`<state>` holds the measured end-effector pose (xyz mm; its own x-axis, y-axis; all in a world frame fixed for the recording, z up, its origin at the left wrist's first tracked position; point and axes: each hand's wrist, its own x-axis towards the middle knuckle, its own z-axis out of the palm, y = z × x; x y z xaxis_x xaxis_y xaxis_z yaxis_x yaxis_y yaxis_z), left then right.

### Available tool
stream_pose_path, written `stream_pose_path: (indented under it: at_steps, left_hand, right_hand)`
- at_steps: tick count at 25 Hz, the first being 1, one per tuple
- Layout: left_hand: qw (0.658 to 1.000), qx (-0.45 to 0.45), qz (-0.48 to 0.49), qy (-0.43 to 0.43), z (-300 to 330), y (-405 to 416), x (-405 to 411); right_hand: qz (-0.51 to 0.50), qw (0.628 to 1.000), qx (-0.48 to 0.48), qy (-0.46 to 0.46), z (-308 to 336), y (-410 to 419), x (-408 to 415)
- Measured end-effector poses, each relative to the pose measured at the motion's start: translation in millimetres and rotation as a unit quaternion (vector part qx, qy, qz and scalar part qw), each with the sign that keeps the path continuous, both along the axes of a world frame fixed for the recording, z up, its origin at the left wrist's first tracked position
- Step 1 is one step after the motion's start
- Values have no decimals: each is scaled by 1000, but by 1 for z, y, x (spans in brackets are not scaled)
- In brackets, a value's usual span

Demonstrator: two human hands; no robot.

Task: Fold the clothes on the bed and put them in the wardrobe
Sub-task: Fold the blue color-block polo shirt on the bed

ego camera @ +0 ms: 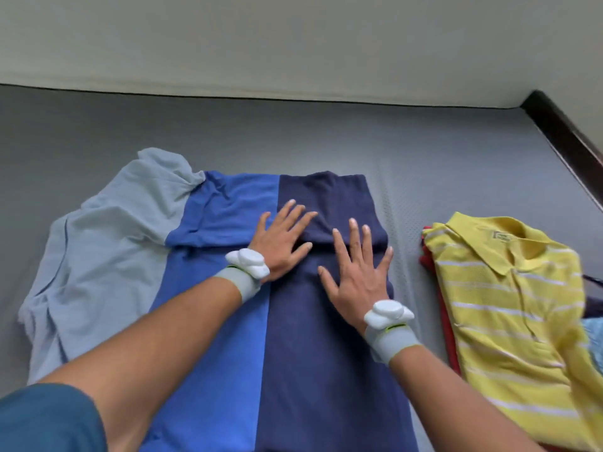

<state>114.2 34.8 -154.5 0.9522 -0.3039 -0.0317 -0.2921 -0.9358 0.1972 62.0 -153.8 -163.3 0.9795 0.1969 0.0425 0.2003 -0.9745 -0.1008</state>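
Head view: left hand [283, 238] and right hand [355, 272] press flat, fingers spread and straight, on colour-block shirt [228, 288] laid out on grey bed [326, 135]. Navy panel lies under both sets of fingertips; pale sleeve sprawls well left of left fingers. Yellow striped polo [509, 305], already folded, tops stack right of right fingers. Step: smoothing mid-fold. Next move likely needs pale side folded inward.

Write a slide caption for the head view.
Both hands, left and right, press flat on a colour-block shirt on the bed.
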Motion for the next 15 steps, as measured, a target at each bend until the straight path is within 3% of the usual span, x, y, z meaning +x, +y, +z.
stream_pose_path:
  at_steps: [6, 10, 13, 15]
  left_hand:
    - [988, 12, 107, 110, 23, -108, 38]
    - [990, 3, 104, 94, 32, -131, 58]
    - [992, -81, 86, 36, 28, -152, 59]
    - [994, -78, 56, 57, 5, -164, 42]
  right_hand:
    - [-158, 975, 152, 47, -3, -32, -45]
    - [-128, 954, 264, 64, 10, -46, -25]
    - [-158, 974, 141, 75, 19, -83, -7]
    - [-171, 985, 18, -16, 18, -92, -8]
